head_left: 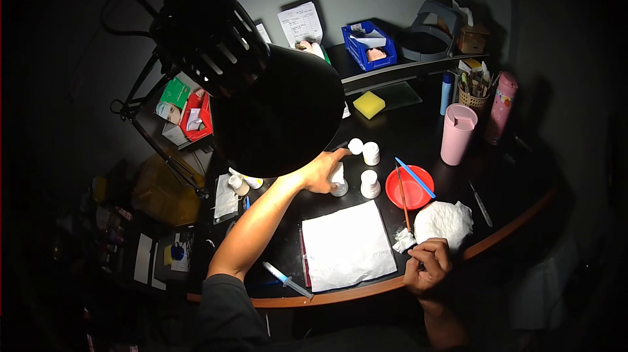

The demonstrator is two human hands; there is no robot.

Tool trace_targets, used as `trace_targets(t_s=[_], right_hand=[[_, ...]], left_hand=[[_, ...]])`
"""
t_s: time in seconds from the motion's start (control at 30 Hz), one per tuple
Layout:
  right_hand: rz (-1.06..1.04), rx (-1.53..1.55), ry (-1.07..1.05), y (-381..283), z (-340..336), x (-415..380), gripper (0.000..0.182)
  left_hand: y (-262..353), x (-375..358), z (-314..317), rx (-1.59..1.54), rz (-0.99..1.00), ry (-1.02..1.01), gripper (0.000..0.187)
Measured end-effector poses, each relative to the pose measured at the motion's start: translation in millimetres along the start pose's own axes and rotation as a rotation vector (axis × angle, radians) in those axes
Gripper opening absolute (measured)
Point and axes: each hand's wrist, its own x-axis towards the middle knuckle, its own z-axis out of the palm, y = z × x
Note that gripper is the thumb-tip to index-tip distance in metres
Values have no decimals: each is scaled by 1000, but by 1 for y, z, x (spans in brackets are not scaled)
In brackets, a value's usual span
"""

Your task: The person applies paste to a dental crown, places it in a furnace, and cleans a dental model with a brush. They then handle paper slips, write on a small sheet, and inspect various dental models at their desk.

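My left hand (pixel 318 173) reaches in under the lamp, its thumb and fingers around a small white bottle (pixel 339 181). Its index finger stretches toward a round white cap (pixel 355 147). Two more white bottles, a rear one (pixel 371 154) and a nearer one (pixel 370 184), stand to the right. Over the table's front edge my right hand (pixel 428 266) is closed, fingers curled; what they hold, if anything, is hidden. Just beyond it lie a crumpled tissue (pixel 404 241) and a thin brown brush (pixel 401 198), which leans across a red bowl (pixel 418 179) beside a blue stick (pixel 416 178).
A black lamp (pixel 281 110) overhangs the left side. White paper (pixel 348 247) covers the front middle, with a syringe (pixel 288 280) to its left. At right are a wad of white cloth (pixel 445 222), tweezers (pixel 481 205) and a pink tumbler (pixel 458 135). A yellow sponge (pixel 369 105) lies behind.
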Motion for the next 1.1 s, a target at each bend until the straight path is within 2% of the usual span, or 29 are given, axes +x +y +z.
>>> trace_targets(t_s=[0.2,0.3,0.47,0.57,0.7,0.77,0.8,0.83,1.0,1.1], right_hand=[[-1,8,-1,1,-2,0,22],[-5,15,16,3,0,-1,22],[13,16,19,4,0,-3,21],[5,15,19,3,-1,-1,21],[-7,25,24,2,0,0,20],[4,30,18,2,-1,-1,21],[15,34,8,2,-2,-1,22],[26,39,-2,2,-2,-2,23],[6,20,14,5,-2,-3,23],[12,29,23,6,-1,-4,23]], left_hand=[[-30,20,5,2,-39,110,93],[-44,31,5,143,-99,127,93],[-52,36,4,81,-135,139,96],[-32,23,-2,214,-21,268,91],[2,15,-4,27,294,324,78],[24,14,3,49,251,227,77],[31,16,6,39,296,177,76],[26,23,19,49,335,199,75],[35,34,26,147,282,149,65],[37,33,13,109,160,113,60]])
